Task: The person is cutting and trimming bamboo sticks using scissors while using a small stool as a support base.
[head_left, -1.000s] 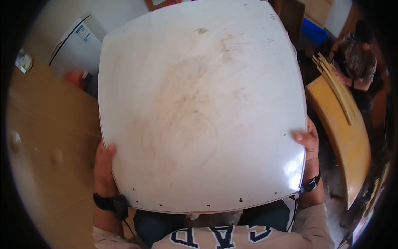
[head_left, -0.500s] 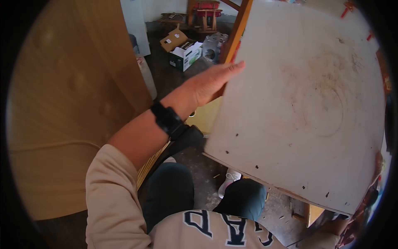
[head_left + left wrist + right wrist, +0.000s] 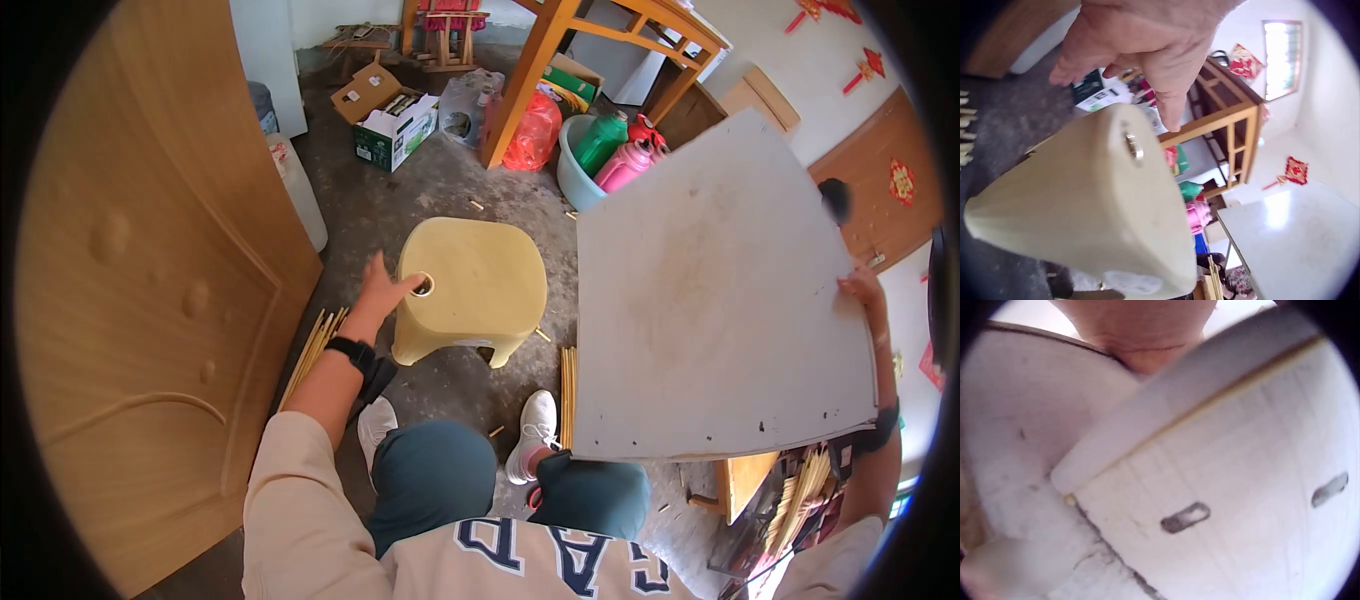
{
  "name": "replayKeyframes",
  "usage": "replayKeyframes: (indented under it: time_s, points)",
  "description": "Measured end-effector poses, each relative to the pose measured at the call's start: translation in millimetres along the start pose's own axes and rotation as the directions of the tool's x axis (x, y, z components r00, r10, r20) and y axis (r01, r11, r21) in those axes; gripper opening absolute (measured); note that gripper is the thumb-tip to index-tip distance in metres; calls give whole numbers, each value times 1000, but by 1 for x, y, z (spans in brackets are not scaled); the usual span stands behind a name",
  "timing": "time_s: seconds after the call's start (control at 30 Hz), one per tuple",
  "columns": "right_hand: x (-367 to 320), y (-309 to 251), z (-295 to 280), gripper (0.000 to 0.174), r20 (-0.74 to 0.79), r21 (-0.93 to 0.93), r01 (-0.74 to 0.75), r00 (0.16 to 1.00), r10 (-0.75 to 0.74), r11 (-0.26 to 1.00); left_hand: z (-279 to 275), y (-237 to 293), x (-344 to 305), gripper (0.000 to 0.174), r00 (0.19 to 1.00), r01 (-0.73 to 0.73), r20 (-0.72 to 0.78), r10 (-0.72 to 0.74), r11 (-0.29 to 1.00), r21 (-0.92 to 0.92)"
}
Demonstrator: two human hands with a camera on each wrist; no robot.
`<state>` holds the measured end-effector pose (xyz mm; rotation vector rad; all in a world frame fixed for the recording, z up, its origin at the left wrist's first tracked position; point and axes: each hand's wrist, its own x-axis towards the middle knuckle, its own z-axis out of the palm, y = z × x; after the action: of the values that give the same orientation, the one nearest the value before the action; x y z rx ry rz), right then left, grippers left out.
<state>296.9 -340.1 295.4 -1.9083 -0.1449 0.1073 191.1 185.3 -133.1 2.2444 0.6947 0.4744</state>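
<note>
Held a white board (image 3: 710, 320) up on the right side, tilted, lower corner over the right knee. Clamped its far edge with the right hand (image 3: 862, 290), thumb pressed on the face. Hovered the left hand (image 3: 385, 290), fingers loosely spread and holding nothing, just over the yellow stool (image 3: 480, 290), by the hole in its top. Spotted wooden sticks (image 3: 312, 352) on the floor beside it.

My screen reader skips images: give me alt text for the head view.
A seated person's right hand holds a large white board by its edge, while the left hand reaches to a yellow plastic stool on the floor.
</note>
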Motion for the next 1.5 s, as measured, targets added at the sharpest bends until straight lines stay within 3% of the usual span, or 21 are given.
replayKeyframes:
  time_s: [0.03, 0.07, 0.1, 0.13, 0.17, 0.2, 0.27, 0.3, 0.37, 0.5, 0.57, 0.7, 0.8, 0.87, 0.93, 1.0, 1.07, 1.2, 1.5]
  points:
    - [12, 0, 8, 44, 43, -26, -25, 999, 26, 999, 10, -21, -8, 87, 971, 224, 113, -209, 965, -139]
    - [17, 2, 25, 44, 79, -56, -52, 995, 56, 997, 18, -33, -12, 88, 887, 444, 256, -384, 861, -247]
    - [21, 5, 23, 44, 109, -90, -77, 990, 87, 993, 19, -31, -11, 88, 884, 449, 263, -386, 857, -253]
    - [40, -7, 67, 44, 134, -122, -102, 984, 118, 987, 15, -22, -11, 83, 827, 552, 391, -405, 720, -420]
    - [35, -2, 75, 44, 156, -154, -128, 976, 152, 980, 14, -13, -12, 78, 762, 644, 518, -388, 537, -545]
    - [27, 3, 62, 44, 181, -181, -149, 966, 182, 972, 15, -8, -10, 78, 762, 644, 520, -386, 536, -545]
    - [46, 12, 64, 44, 235, -228, -194, 940, 247, 954, 13, -1, -11, 72, 777, 624, 519, -356, 332, -707]
    - [46, 17, 72, 42, 215, -205, -190, 948, 233, 960, 18, 0, -7, 72, 776, 626, 522, -354, 337, -703]
    - [52, 32, 67, 41, 160, -222, -195, 959, 232, 956, 28, 4, 4, 55, 808, 549, 420, -414, 270, -791]
    - [61, 44, 65, 38, 119, -308, -213, 958, 260, 927, -23, 44, 27, 39, 866, 489, 412, -282, 313, -814]
    - [70, 56, 63, 35, 149, -312, -179, 961, 234, 933, -42, 47, 42, 31, 918, 376, 300, -260, 328, -867]
    - [73, 65, 90, 24, 177, -233, -157, 964, 201, 960, -97, 66, 65, 33, 919, 375, 328, -219, 222, -900]
    - [68, 64, 125, 21, 213, -140, -157, 959, 185, 978, -135, 96, 76, 35, 932, 323, 276, -237, 188, -928]
    - [83, 83, 127, 25, 223, -179, -112, 963, 151, 977, -159, 127, 76, 37, 967, 203, 162, -197, 206, -957]
    - [79, 80, 160, 28, 257, -79, -191, 944, 206, 978, -172, 136, 89, 41, 982, 151, 118, -150, 230, -961]
    - [71, 83, 187, 31, 303, -1, -194, 935, 185, 981, -184, 149, 96, 41, 991, 58, 38, -126, 154, -986]
    - [75, 104, 206, 34, 374, 187, -259, 911, 175, 948, -199, 160, 101, 41, 991, 46, 25, -131, 157, -987]
    - [69, 130, 247, 39, 470, 338, -385, 860, 200, 859, -219, 176, 108, 43, 988, 4, -26, -151, 199, -980]
    - [59, 215, 308, 50, 536, 487, -477, 825, 181, 732, -212, 156, 114, 44, 986, 47, 0, -169, 274, -960]
